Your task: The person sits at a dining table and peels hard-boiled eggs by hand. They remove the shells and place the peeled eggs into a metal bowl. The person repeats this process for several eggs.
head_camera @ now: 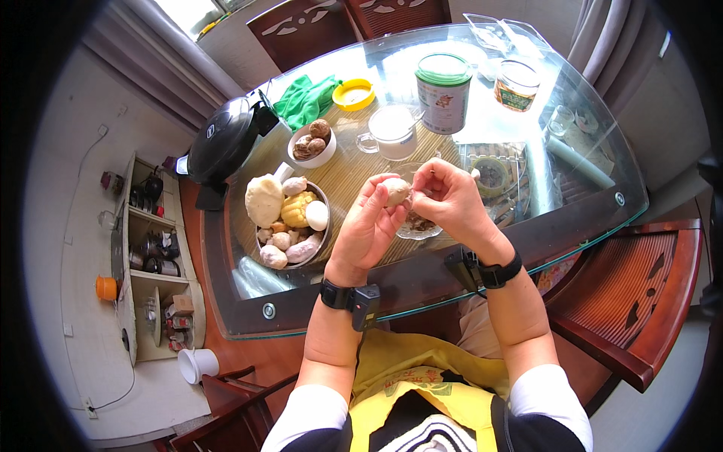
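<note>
A small, pale, mostly peeled root, likely a taro [397, 191], is held between the thumb and fingers of my left hand [367, 226]. Thumb and fingertips of my right hand [452, 198] pinch at its right end; the exact bit between them is hidden. Partly covered by my hands, a clear glass bowl [419, 233] below holds brown peelings [419, 221]. To the left, a metal pot [326, 240] holds peeled roots [302, 248], a piece of corn [299, 209], a white egg [316, 215] and a pale flat bun [264, 200]. Unpeeled brown roots [316, 138] fill a white bowl [305, 163].
Behind my hands stand a lidded glass mug [392, 135], a green-lidded can [444, 96], a jar [516, 87], a yellow dish [353, 96] and a green cloth [305, 100]. A black electric appliance [223, 135] sits at the glass table's [350, 296] left edge. A wooden chair [627, 294] stands right.
</note>
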### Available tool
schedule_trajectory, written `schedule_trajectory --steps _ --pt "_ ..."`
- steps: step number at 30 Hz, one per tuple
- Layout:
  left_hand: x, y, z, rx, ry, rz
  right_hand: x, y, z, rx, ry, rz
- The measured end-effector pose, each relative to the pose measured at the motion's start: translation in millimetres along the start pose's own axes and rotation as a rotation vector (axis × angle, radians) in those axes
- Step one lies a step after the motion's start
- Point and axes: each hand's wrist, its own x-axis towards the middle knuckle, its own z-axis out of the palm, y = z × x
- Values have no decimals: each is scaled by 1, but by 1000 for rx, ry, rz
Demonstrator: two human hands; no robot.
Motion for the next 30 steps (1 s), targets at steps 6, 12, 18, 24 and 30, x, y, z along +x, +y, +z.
schedule_trajectory --steps 6,12,18,24,30 --pt "1 0 -6 -143 101 -37 0 -5 -5 -101 -4 29" --pt "2 5 -9 -239 36 -120 1 -6 -10 -428 -1 -42" --pt "0 -1 -1 89 94 68 1 -6 -11 -677 -58 -195" --pt "0 -2 11 366 206 196 0 -8 -12 -696 -32 -99" --pt "-12 17 31 633 215 361 -2 -24 7 -635 -35 11"
